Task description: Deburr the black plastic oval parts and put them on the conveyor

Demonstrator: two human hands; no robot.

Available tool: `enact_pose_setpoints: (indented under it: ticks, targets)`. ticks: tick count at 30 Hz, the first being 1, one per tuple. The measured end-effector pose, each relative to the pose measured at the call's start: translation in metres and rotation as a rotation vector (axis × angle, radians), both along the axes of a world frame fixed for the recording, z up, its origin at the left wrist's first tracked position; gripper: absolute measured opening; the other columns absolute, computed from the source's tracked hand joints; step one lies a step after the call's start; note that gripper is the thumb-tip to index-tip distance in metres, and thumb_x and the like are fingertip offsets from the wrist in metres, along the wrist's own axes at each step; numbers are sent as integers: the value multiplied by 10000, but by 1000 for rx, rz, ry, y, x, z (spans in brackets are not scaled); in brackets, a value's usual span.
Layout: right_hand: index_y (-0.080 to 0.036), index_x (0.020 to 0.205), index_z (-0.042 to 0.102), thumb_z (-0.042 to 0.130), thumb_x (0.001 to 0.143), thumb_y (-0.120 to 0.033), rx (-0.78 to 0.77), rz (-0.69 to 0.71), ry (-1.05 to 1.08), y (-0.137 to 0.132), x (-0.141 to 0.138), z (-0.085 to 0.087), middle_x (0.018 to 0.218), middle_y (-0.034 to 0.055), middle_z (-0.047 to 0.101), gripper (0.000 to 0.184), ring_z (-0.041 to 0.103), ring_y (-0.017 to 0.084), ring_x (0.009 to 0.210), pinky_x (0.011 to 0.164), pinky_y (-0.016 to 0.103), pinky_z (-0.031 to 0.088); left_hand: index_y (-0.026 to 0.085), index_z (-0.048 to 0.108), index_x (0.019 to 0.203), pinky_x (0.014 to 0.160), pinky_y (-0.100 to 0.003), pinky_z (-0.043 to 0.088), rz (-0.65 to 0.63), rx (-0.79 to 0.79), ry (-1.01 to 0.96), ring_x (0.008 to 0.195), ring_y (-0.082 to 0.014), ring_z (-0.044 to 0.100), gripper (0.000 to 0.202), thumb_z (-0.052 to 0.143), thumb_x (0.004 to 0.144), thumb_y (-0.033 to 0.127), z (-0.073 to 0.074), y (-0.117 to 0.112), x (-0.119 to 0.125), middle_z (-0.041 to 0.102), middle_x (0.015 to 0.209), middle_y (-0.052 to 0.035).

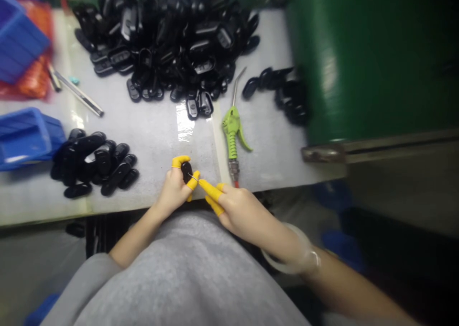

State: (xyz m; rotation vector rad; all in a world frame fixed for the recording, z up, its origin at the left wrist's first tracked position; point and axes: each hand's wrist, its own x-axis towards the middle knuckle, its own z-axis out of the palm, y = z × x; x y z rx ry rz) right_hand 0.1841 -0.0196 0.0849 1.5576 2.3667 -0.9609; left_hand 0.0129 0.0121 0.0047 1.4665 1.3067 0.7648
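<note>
Grey sweatshirt (179, 273) fills the bottom of the view, and just beyond it two hands work close together at the front edge of the surface (154, 144). The left hand (174, 190) curls round a small black oval plastic shell (187, 172), perhaps a key-fob casing, clamping it between fingertips in yellow finger cots (180, 161). It looks light, stiff and slightly slick, so its rim seems the safest place to grip. The right hand (238, 209), fingers drawn together, pinches a thin metal pin (194, 177) whose tip meets the shell. Farther out lie a small heap of black shells (95, 163), a much larger heap (165, 44), a green air blow gun (231, 127) and a blue plastic crate (25, 139).
</note>
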Motion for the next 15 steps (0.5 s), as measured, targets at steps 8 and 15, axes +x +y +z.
enact_pose_setpoints:
  ticks: [8, 15]
  targets:
    - [-149, 948, 683, 501, 881, -128, 10, 83, -100, 10, -1, 13, 735, 13, 533, 195, 239, 91, 503, 516, 279, 208, 200, 443, 1089, 530, -240, 385, -1, -27, 9, 532, -106, 476, 316, 597, 830, 296, 0, 0, 0, 470, 642, 71]
    - [-133, 866, 668, 454, 881, -110, 240, 119, -105, -5, -5, -2, 700, 19, 509, 216, 259, 109, 503, 499, 296, 196, 200, 443, 1072, 550, -252, 390, 3, -30, 18, 546, -113, 471, 311, 591, 821, 310, 0, 2, -1, 463, 650, 67]
